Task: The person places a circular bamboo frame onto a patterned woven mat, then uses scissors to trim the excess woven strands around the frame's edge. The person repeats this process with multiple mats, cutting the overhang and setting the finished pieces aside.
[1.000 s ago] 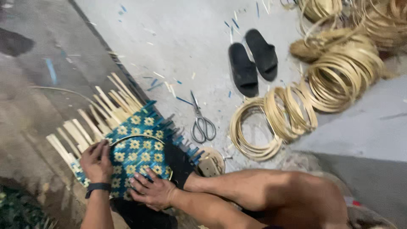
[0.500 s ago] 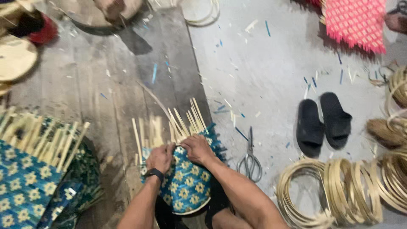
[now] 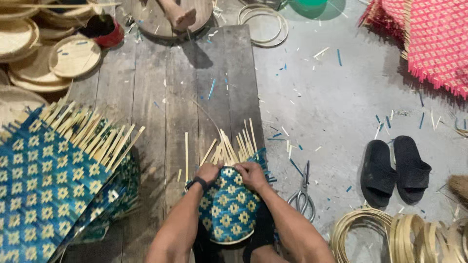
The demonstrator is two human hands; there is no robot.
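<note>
Gripping the top edge of a small blue-and-yellow woven basket (image 3: 228, 207), your two hands sit side by side where the loose pale strips (image 3: 233, 146) fan out from the weave. Your left hand (image 3: 208, 172), with a dark band at the wrist, curls over the left part of the rim, fingers pressed down on the weave. Your right hand (image 3: 252, 175) does the same on the right part, fingers bent and closed on the edge. The basket rests upside down between your forearms, over the near end of the wooden planks (image 3: 161, 107).

Just right of it, a pair of scissors (image 3: 303, 195) lies on the grey floor (image 3: 331, 102), with black slippers (image 3: 394, 168) farther right. Coils of cane (image 3: 390, 234) lie near the lower right corner. To your left a stack of blue woven mats (image 3: 48, 185) spreads out with pale strip ends sticking up. Round woven trays (image 3: 73, 56) sit at the upper left, and a pink woven mat (image 3: 436, 44) lies at the upper right.
</note>
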